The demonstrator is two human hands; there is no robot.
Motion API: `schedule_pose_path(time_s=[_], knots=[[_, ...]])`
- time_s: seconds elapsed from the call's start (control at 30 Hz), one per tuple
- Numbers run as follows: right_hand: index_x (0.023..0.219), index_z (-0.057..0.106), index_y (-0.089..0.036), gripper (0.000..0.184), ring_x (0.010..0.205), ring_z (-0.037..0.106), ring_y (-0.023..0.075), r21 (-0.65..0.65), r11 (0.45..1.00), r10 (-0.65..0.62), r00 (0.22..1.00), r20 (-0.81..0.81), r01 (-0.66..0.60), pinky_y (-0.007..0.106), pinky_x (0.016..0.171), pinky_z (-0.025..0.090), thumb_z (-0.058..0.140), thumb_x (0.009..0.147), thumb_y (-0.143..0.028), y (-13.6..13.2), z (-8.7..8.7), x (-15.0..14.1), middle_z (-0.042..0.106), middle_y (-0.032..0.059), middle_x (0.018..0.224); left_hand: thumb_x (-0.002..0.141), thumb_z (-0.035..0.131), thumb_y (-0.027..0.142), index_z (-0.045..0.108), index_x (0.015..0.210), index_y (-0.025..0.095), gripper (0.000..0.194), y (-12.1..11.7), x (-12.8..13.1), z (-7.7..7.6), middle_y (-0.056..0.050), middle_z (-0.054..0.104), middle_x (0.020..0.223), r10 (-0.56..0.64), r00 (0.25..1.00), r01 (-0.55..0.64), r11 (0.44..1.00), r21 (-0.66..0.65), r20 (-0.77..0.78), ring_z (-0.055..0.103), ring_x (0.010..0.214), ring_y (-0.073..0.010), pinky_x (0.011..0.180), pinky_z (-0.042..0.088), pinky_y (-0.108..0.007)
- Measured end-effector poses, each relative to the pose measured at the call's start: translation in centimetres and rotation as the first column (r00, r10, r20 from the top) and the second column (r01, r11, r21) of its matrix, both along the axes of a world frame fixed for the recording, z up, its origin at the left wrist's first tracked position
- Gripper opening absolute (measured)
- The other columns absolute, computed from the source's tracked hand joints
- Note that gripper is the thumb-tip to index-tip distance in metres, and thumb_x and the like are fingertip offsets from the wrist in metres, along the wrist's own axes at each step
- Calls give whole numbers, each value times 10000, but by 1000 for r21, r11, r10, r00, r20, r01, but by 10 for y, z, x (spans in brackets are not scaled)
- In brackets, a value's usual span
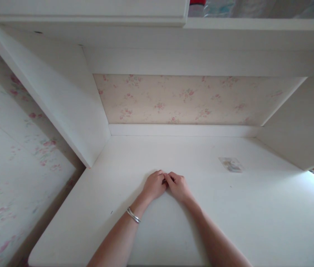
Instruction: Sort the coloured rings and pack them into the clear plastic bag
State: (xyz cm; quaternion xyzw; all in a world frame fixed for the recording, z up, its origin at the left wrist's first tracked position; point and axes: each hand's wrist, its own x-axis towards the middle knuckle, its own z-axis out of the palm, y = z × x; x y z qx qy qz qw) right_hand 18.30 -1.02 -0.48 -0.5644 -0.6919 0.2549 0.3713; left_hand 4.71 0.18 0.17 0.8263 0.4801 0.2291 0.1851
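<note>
On the white desk top, my left hand and my right hand meet at the fingertips. Both have their fingers curled and pressed together. A small dark spot shows between them, but I cannot tell whether it is an object or shadow. Silver bangles circle my left wrist. To the right of my hands lies a small clear plastic packet with something pale inside, touched by neither hand.
White side panels stand left and right of the desk. An overhead cabinet hangs above, with an open compartment holding plastic-wrapped things. Flowered wallpaper covers the back wall. Tiny dark specks mark the desk.
</note>
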Motion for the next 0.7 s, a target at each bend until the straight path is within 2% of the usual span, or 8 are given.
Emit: schedule_pose_path(time_s=[0.7], knots=[[680, 553, -196, 427, 576, 523, 116, -7, 999, 50, 996, 71, -50, 214, 567, 354, 325, 927, -459, -1, 2, 2, 591, 1, 622, 768, 477, 103, 609, 831, 168, 160, 0, 2, -1, -43, 613, 880, -12, 1000, 12, 1000, 10, 23, 550, 868, -166, 819, 429, -279]])
